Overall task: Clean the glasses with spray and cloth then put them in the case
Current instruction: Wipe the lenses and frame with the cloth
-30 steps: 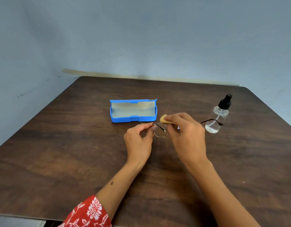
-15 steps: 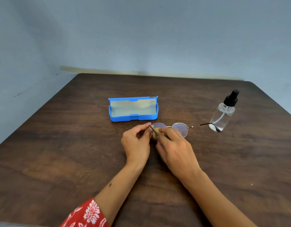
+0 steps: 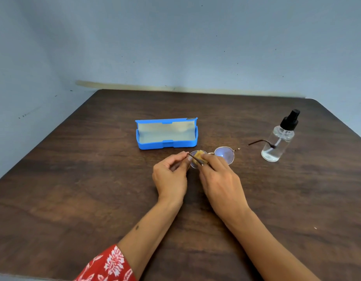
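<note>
Pale blue-grey walls are closing in a corner behind a dark wooden table (image 3: 78,179), and a person is leaning over it with both forearms stretched across the grain. A red sleeve with a white flower print (image 3: 108,264) is showing on the left arm at the near edge.

Near the middle of the table the left hand (image 3: 170,177) is pinching the glasses (image 3: 224,155) at the left end of the frame, thumb and forefinger curled onto the hinge where one dark temple arm is folding across the lens. The right hand (image 3: 220,179) is gripping a small yellow cloth (image 3: 198,156) in its fingertips and pressing it against the left lens. The right lens is sticking out uncovered beyond the fingers, catching a bluish glare, and the other temple arm is reaching out towards the right, its curved tip lying in front of the spray bottle (image 3: 278,142).

That bottle is standing upright well off to the right of the hands, clear plastic with a black pump top and a little liquid at the bottom. Just behind the hands the blue case (image 3: 167,146) is sitting open with its lid raised and its pale lining showing, holding nothing that I can see.
</note>
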